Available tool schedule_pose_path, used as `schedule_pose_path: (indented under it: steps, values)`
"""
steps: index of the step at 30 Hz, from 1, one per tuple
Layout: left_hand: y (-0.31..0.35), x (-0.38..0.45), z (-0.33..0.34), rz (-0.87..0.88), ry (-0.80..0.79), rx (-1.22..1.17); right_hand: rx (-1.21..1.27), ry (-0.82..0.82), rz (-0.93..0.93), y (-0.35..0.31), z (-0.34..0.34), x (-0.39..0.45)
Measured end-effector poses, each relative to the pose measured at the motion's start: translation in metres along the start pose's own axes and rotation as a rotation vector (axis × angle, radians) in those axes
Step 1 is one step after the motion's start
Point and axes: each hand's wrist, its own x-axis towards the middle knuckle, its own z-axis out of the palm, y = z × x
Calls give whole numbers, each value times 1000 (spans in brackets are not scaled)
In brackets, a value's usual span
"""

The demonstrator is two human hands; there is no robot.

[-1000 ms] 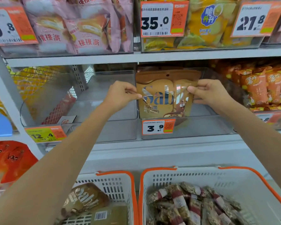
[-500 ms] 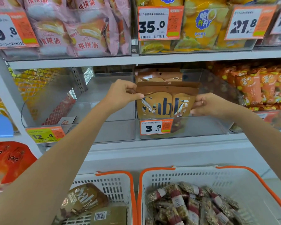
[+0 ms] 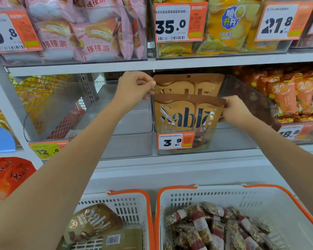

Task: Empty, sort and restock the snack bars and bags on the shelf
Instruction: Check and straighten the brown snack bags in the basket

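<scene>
Moved: since a second ago I have lowered the front Sablé bag (image 3: pixel 186 114) into the clear bin (image 3: pixel 242 141), so the second Sablé bag (image 3: pixel 188 83) behind it now shows above its top edge.
Done so far: two Sablé bags stand upright in the bin on the middle shelf (image 3: pixel 170 159), behind the 3.9 price tag (image 3: pixel 175 141).
Left to do: by my reckoning, most of the restocking. One Sablé bag (image 3: pixel 92 222) and a flat pack with a barcode (image 3: pixel 123 239) lie in the left basket (image 3: pixel 132 204); the right basket (image 3: pixel 260 199) holds a heap of snack bars (image 3: pixel 215 228); the neighbouring bin (image 3: pixel 116 123) to the left shows no stock.
Left hand (image 3: pixel 134 87): fingers curled, pinching a bag's upper left corner; which of the two bags I cannot tell.
Right hand (image 3: pixel 235 110): fingers pressed together on the front bag's upper right edge, pinching it.
Step in hand: I judge I am squaring the front bag against the one behind.
</scene>
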Motion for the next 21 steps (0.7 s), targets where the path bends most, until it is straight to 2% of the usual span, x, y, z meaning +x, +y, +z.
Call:
schedule_pose_path:
  steps: [4, 7, 11, 13, 18, 21]
  values:
    - [-12, 9, 9, 94, -93, 431, -259, -64, -23, 16, 12, 7]
    - [-15, 14, 7, 111, -91, 521, -295, -65, -32, 17, 14, 10]
    - [-13, 8, 5, 79, -104, 478, -275, -129, 13, 9, 4, 0]
    - [-18, -2, 0, 52, -101, 444, -231, -108, 1, 9, -5, -10]
    - [-25, -54, -20, -15, -10, 299, -48, 141, -89, -1, -25, -57]
    - [-30, -118, -42, -49, -1, 199, 147, 182, -78, -8, -28, -109]
